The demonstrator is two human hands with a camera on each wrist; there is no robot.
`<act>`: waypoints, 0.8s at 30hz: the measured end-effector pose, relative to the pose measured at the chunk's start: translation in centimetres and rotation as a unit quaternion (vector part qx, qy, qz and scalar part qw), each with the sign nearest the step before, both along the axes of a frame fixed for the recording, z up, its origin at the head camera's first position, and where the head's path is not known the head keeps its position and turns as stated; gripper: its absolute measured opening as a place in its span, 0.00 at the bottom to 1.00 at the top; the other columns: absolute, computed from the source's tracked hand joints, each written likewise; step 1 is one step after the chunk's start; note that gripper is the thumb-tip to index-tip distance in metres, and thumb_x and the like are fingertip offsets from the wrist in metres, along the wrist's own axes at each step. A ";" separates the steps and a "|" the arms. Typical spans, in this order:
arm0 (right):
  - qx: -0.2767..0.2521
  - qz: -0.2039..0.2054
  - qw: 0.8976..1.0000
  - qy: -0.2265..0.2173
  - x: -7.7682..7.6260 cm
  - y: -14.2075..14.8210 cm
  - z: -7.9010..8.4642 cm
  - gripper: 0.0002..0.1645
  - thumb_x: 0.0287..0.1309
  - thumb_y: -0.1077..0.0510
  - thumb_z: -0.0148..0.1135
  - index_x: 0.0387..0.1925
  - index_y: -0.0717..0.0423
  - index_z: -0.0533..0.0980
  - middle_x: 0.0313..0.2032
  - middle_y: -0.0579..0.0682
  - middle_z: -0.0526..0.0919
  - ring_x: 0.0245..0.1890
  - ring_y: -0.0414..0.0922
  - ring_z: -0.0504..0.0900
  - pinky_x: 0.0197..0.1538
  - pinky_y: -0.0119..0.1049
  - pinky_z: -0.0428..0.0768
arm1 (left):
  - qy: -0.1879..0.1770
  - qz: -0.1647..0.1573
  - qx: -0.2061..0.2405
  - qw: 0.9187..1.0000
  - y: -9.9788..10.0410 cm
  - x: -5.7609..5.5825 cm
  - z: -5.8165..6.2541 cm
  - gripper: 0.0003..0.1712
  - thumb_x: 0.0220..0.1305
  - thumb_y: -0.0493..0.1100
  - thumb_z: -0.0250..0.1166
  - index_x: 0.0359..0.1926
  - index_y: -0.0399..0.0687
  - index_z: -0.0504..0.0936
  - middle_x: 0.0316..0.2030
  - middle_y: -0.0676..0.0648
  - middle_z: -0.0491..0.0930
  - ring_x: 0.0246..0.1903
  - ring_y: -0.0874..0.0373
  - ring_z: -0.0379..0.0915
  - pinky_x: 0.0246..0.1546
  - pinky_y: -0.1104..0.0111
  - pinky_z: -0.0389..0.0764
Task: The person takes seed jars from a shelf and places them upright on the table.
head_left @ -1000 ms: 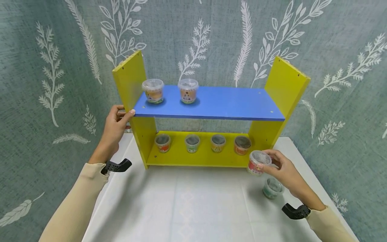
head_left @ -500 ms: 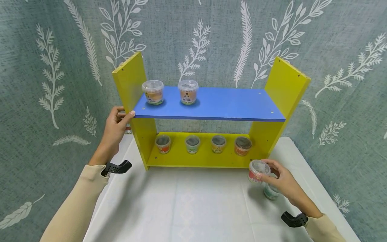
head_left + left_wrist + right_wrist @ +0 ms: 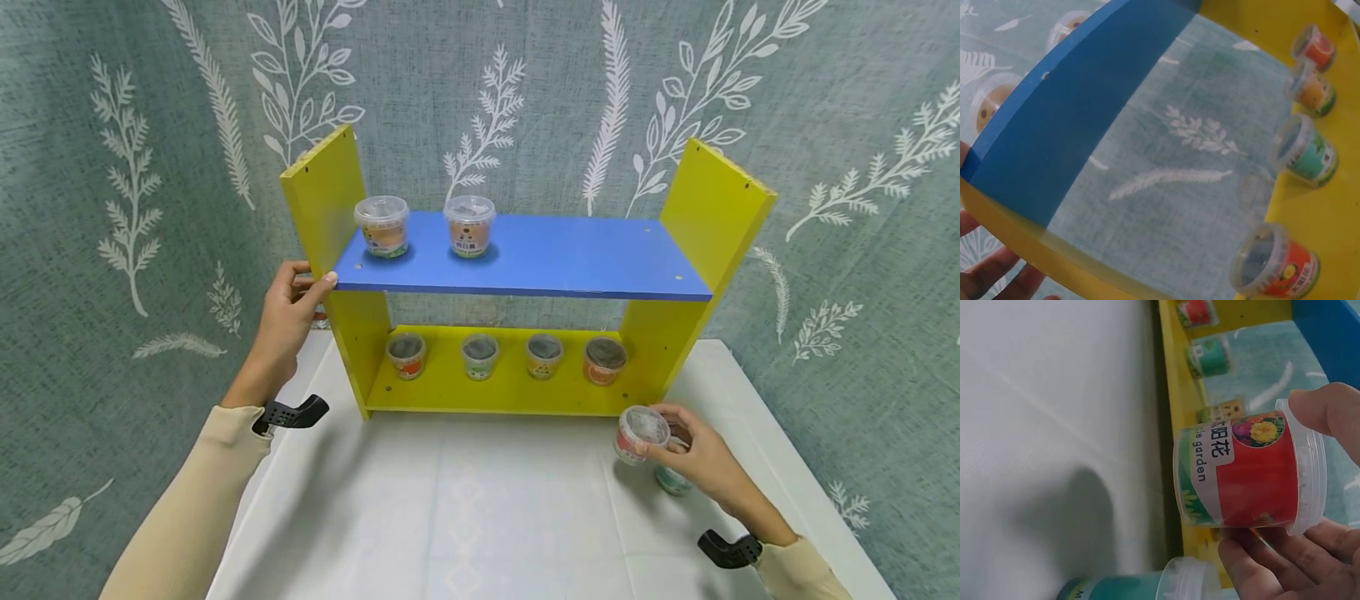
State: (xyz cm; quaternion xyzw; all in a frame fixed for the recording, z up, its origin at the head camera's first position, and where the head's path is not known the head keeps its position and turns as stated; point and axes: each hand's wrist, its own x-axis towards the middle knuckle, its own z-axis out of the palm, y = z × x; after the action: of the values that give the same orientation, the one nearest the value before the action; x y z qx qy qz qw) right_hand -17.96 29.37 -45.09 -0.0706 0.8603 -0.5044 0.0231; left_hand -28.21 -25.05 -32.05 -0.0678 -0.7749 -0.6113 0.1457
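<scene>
My right hand [image 3: 693, 458] holds a small clear plastic tub with a red label [image 3: 642, 435] by its lidded rim, above the table. In the right wrist view, flowers and the words "le garden" show on this red-labelled tub [image 3: 1241, 472]. Just behind and below the fingers, a green-labelled tub [image 3: 672, 480] stands on the table, partly hidden. My left hand [image 3: 285, 321] grips the shelf's yellow left side panel [image 3: 322, 200], its thumb at the front corner of the blue board [image 3: 555, 254]. Two orange-labelled tubs, one left [image 3: 383, 227] and one right [image 3: 470, 227], stand on that board.
Several lidded tubs line the yellow bottom board [image 3: 442, 400], including a red-labelled one [image 3: 407, 357] at left and an orange-labelled one [image 3: 603, 361] at right. The shelf stands on a white-covered table [image 3: 450, 500]. A patterned green curtain [image 3: 540, 100] hangs behind.
My right hand has brought the red-labelled tub down and toward me, away from the shelf's lower right corner. It now covers more of the green-labelled tub. The left hand stays put.
</scene>
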 end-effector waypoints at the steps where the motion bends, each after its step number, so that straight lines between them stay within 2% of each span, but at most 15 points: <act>1: 0.008 -0.002 1.000 0.003 0.0 0.1 -0.1 0.37 0.55 0.45 0.69 0.62 0.49 0.64 0.57 0.54 0.72 0.54 0.53 0.74 0.47 0.38 0.78 | 0.000 -0.001 0.001 1.000 0.0 0.0 0.0 0.28 0.64 0.63 0.57 0.59 0.57 0.65 0.50 0.50 0.69 0.50 0.56 0.65 0.47 0.56 0.68; 7: 0.046 -0.010 0.999 0.016 -0.1 0.4 -0.6 0.38 0.53 0.41 0.69 0.62 0.48 0.65 0.56 0.54 0.73 0.56 0.52 0.74 0.53 0.41 0.76 | 0.000 -0.002 0.005 1.000 0.0 0.0 0.0 0.29 0.64 0.62 0.58 0.59 0.55 0.64 0.51 0.50 0.68 0.50 0.55 0.65 0.47 0.56 0.67; 11: 0.076 -0.007 0.996 0.035 -0.2 0.5 -0.7 0.40 0.52 0.40 0.69 0.62 0.49 0.66 0.56 0.55 0.73 0.54 0.53 0.76 0.50 0.42 0.78 | 0.001 -0.004 0.006 1.000 0.0 -0.2 -0.1 0.29 0.65 0.62 0.57 0.60 0.55 0.64 0.51 0.50 0.68 0.49 0.55 0.64 0.47 0.56 0.67; 17: 0.140 -0.008 0.988 0.070 -0.2 0.8 -0.9 0.39 0.50 0.38 0.69 0.60 0.46 0.68 0.53 0.50 0.77 0.51 0.53 0.77 0.46 0.48 0.77 | -0.002 -0.004 0.006 1.000 0.1 -0.2 -0.1 0.29 0.65 0.62 0.57 0.60 0.56 0.63 0.51 0.50 0.68 0.50 0.56 0.64 0.47 0.55 0.66; 24: 0.167 -0.010 0.983 0.082 -0.3 1.0 -1.6 0.40 0.48 0.35 0.69 0.60 0.46 0.69 0.51 0.50 0.78 0.46 0.48 0.77 0.43 0.45 0.76 | 0.000 0.000 0.008 1.000 0.2 -0.1 0.0 0.29 0.65 0.61 0.57 0.60 0.55 0.63 0.51 0.51 0.69 0.50 0.56 0.65 0.47 0.56 0.68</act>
State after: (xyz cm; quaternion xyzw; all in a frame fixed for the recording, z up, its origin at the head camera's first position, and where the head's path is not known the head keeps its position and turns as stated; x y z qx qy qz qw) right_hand -18.27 30.35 -46.66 -0.0980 0.9320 -0.3466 -0.0410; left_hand -28.30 -24.88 -32.06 -0.0666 -0.7703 -0.6171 0.1460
